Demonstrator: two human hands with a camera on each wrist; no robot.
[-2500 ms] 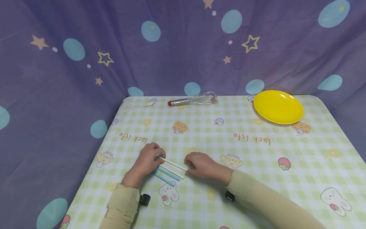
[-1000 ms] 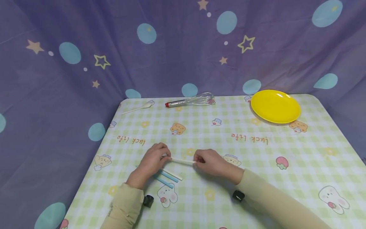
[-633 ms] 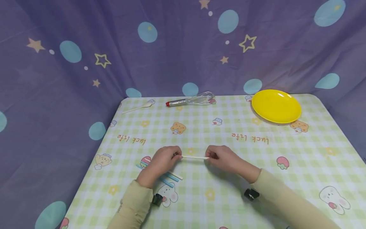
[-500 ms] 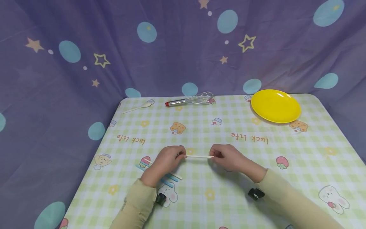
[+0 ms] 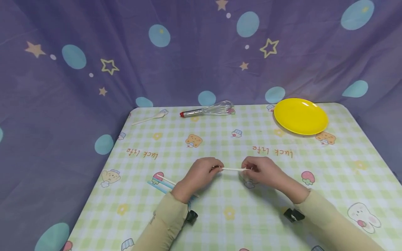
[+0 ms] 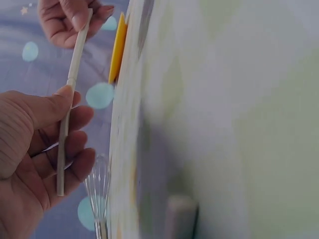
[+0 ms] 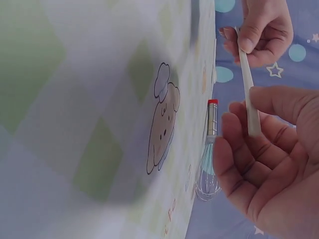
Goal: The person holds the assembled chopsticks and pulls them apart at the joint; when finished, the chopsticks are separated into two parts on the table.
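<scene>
A cream chopstick (image 5: 232,169) is held level above the table, stretched between both hands. My left hand (image 5: 202,172) pinches it between thumb and fingers; in the left wrist view one end of this chopstick (image 6: 61,172) runs back across the curled fingers. My right hand (image 5: 265,171) pinches the other part, and the right wrist view has its thick end (image 7: 253,122) lying between thumb and fingers. Under the left forearm, another cream chopstick (image 5: 165,179) and two blue chopsticks (image 5: 156,187) lie on the table, partly hidden by the wrist and sleeve.
At the back of the checked tablecloth (image 5: 216,139) lie a cream spoon (image 5: 150,118) on the left and a whisk (image 5: 207,109) in the middle. A yellow plate (image 5: 300,116) sits at the back right. A purple curtain (image 5: 188,62) hangs behind the table.
Both hands have lifted the cream chopstick away from the others and carried it to the right. The right hand took hold of its other end. The remaining chopsticks stayed in place.
</scene>
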